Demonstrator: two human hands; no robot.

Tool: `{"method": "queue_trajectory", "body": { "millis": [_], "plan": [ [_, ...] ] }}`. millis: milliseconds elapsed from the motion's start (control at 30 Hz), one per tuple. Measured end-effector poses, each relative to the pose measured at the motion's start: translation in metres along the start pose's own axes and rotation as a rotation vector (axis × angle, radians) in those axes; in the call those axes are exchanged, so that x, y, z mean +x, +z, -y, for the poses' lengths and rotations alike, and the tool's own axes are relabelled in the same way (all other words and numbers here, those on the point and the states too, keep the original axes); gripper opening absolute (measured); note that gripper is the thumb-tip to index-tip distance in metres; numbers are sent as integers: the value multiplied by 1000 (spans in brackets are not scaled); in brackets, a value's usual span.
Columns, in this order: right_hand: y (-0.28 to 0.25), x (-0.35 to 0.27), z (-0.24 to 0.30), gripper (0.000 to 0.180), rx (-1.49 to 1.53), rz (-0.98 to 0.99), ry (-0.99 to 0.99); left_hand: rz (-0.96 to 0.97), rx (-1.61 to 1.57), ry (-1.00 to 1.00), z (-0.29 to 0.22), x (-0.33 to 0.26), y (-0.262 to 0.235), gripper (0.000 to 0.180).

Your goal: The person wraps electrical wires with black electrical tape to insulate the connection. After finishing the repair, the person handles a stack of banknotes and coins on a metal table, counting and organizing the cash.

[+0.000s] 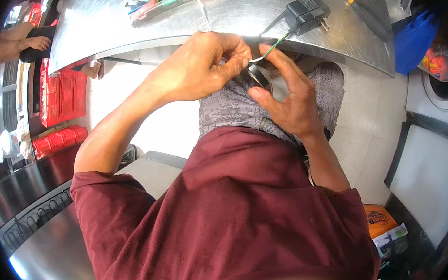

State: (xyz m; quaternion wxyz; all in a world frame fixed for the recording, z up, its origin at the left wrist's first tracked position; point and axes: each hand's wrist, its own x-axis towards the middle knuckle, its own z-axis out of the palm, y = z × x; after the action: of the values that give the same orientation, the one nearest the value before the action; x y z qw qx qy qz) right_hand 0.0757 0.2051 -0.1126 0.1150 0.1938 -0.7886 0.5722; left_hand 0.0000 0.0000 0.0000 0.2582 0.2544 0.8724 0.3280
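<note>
My left hand (pixel 209 64) is raised just in front of the metal table's edge, thumb and fingertips pinched on the end of a thin green-and-white wire (pixel 270 51). That wire runs up to a black plug-in power adapter (pixel 306 14) with its metal prongs showing, lying on the table. My right hand (pixel 293 94) is beside it, thumb and index finger spread apart, the index fingertip close to the wire. Between the two hands, by the right thumb tip, is a dark round thing (pixel 259 77) that looks like a roll of black tape; its hold is partly hidden.
On the steel table (pixel 244 10) stands a clear plastic tray (pixel 174 0) of tools. A dark cable (pixel 365 13) with a yellow tie lies at the right. Red crates (pixel 63 95) stand at left, near another person's hand (pixel 39 43). A blue bag (pixel 415 43) hangs at right.
</note>
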Motion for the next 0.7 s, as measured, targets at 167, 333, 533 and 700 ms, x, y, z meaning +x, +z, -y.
{"method": "queue_trajectory", "body": {
  "millis": [167,333,533,700],
  "plan": [
    [22,7,2,53,180,32,136,-105,-1,175,14,0,8,16],
    [27,11,2,33,121,-24,74,-211,214,313,19,2,8,13],
    [35,9,7,13,159,-168,226,-252,325,323,19,5,18,12],
    [42,14,2,5,243,-265,224,-292,288,316,24,6,21,13]
  ]
}}
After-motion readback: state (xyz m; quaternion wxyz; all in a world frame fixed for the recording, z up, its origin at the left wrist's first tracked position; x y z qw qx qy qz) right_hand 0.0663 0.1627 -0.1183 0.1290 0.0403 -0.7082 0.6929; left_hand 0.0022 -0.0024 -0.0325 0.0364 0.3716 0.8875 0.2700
